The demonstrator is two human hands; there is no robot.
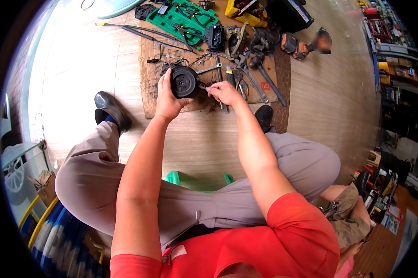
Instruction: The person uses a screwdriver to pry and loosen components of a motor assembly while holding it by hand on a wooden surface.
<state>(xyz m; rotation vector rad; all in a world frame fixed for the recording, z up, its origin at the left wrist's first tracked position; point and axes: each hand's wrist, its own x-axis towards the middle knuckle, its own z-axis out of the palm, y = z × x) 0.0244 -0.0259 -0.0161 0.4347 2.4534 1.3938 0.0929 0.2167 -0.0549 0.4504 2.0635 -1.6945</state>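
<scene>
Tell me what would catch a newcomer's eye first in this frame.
At centre, the left hand grips a round black pulley-like part while the right hand works at its edge with something small I cannot make out. Behind them, a sheet of cardboard on the floor is strewn with wrenches and a hammer, with an open green tool case at the top.

Matt black metal pulley disc (pixel 185 81), greasy and dull; bare steel wrenches (pixel 212 68) with worn sheen; stained, rough brown cardboard sheet (pixel 149 88); glossy green plastic tool case (pixel 165 19); smooth pale wood-look floor (pixel 86 65); polished black leather shoe (pixel 110 107)
</scene>
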